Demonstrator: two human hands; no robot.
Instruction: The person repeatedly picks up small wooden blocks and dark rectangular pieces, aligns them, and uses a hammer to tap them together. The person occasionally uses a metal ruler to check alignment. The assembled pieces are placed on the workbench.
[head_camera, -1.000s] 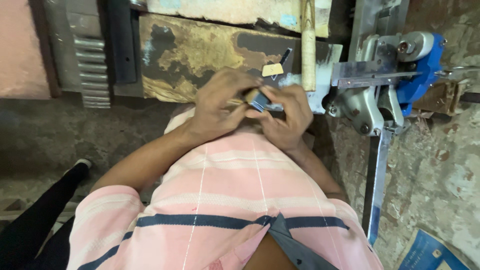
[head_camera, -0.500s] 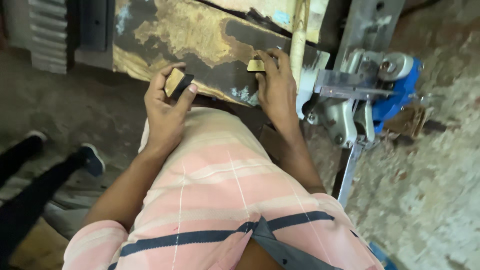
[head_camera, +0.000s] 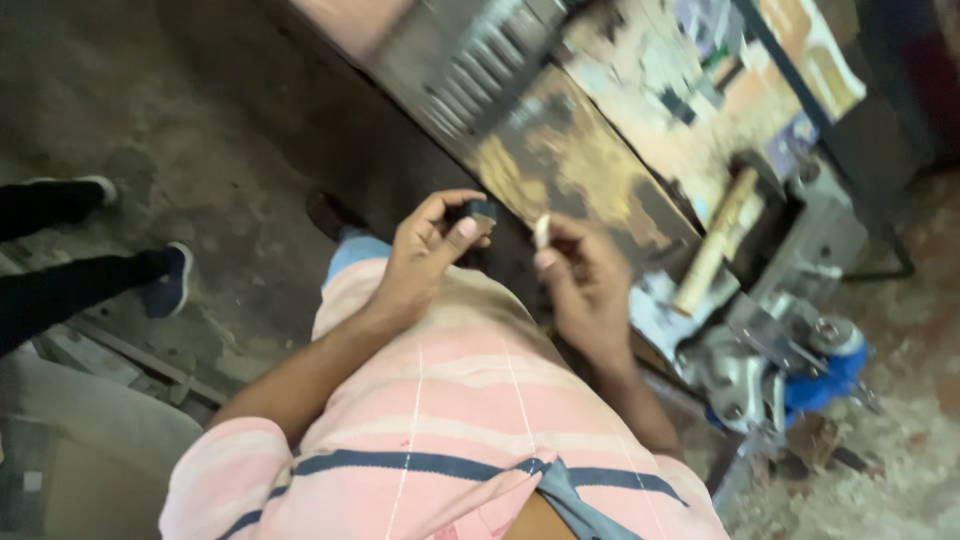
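Frame centre: left hand (head_camera: 425, 255) pinches a small dark blocky piece (head_camera: 482, 211) between thumb and fingertips; right hand (head_camera: 583, 283) pinches a small pale sliver (head_camera: 541, 232) just beside it. Both sit before the worn, paint-blotched wooden bench (head_camera: 560, 160). Right of frame: pale wooden handle (head_camera: 712, 245), grey metal vise with blue body (head_camera: 790, 365); image blurred.

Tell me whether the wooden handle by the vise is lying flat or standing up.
Lying, not upright: the wooden handle rests slanted across the workbench, near the vise.
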